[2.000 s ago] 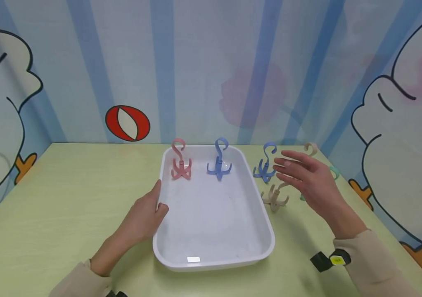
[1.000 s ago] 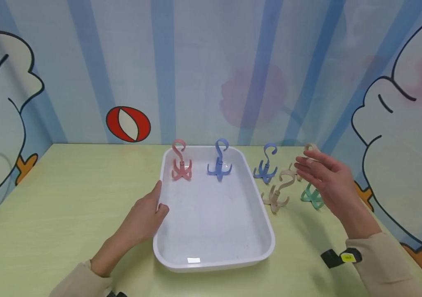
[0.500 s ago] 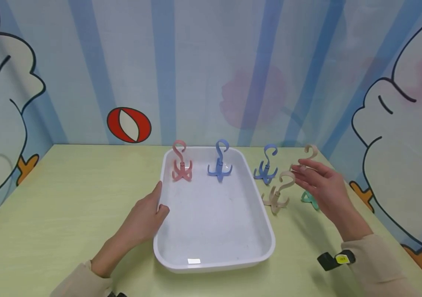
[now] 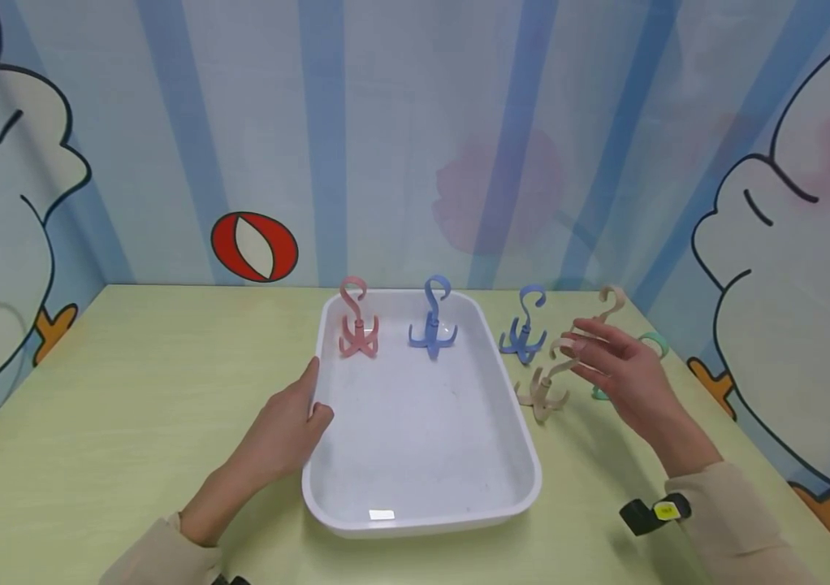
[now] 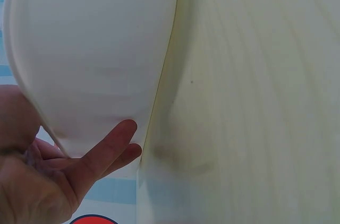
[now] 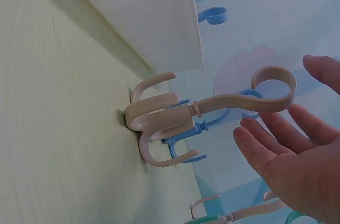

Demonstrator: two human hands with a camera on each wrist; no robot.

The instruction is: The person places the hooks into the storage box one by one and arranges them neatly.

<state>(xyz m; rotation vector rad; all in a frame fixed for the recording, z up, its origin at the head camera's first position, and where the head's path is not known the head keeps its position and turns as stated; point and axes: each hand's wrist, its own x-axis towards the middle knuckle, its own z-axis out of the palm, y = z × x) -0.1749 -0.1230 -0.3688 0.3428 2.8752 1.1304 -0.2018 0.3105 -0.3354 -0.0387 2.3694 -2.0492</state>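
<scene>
My left hand (image 4: pixel 283 422) grips the left rim of a white tray (image 4: pixel 422 455), thumb over the edge; the left wrist view shows its fingers (image 5: pixel 109 149) against the outer wall. A pink rotating hook hanger (image 4: pixel 360 337) and a blue one (image 4: pixel 433 331) stand inside the tray at the far end. My right hand (image 4: pixel 623 370) hovers right of the tray, thumb and fingers parted. Nearest to it stands a beige hook hanger (image 4: pixel 542 396), its curved top partly hidden in the head view. The right wrist view shows that beige hanger (image 6: pixel 164 118) upright on the table, the fingertips close to its hook.
Another blue hook hanger (image 4: pixel 524 340) stands beside the tray's far right corner. Behind my right hand are a second beige hanger (image 4: pixel 611 301) and a green one (image 4: pixel 654 341), both partly hidden. A patterned cloth wall (image 4: pixel 400 146) closes off the pale table's (image 4: pixel 166 374) back.
My right hand moved right toward the farther beige and green hangers, then came back left to the nearer beige hanger. My left hand and the tray have stayed in place.
</scene>
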